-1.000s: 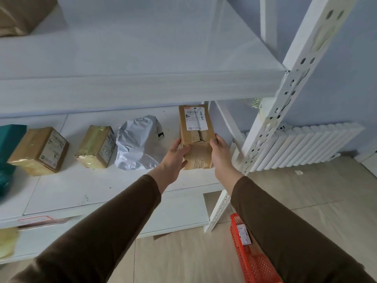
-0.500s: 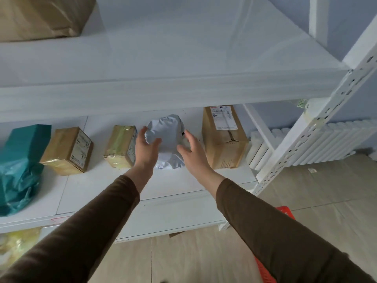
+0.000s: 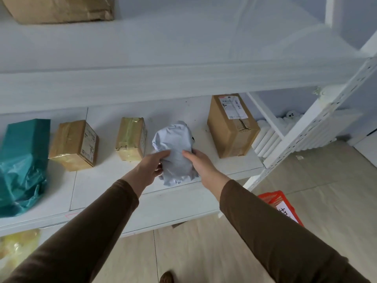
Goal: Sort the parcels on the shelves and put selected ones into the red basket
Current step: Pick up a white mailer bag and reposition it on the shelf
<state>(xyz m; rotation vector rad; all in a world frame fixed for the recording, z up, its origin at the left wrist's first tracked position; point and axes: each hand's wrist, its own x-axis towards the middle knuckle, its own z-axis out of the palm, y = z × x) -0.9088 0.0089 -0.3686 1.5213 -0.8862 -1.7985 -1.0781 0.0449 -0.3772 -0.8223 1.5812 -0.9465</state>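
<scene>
White crumpled parcel [image 3: 174, 152] at frame centre, over the middle shelf [image 3: 106, 186] front edge; left hand [image 3: 152, 166] and right hand [image 3: 201, 165] clamp its sides, fingertips partly hidden behind it. Red basket [image 3: 279, 205] lower right, half hidden by the right sleeve [image 3: 275, 231]; its label is unreadable.

Pale wood floor [image 3: 336, 180], perhaps a white radiator [image 3: 271, 137].

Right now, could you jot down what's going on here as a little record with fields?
Held: white bag, gripped at its near end by left hand and right hand
Shelf, left to right: teal bag, two taped boxes, white bag, labelled box
Red basket: on floor, lower right, partly hidden by a sleeve
Upper shelf: brown parcel
</scene>
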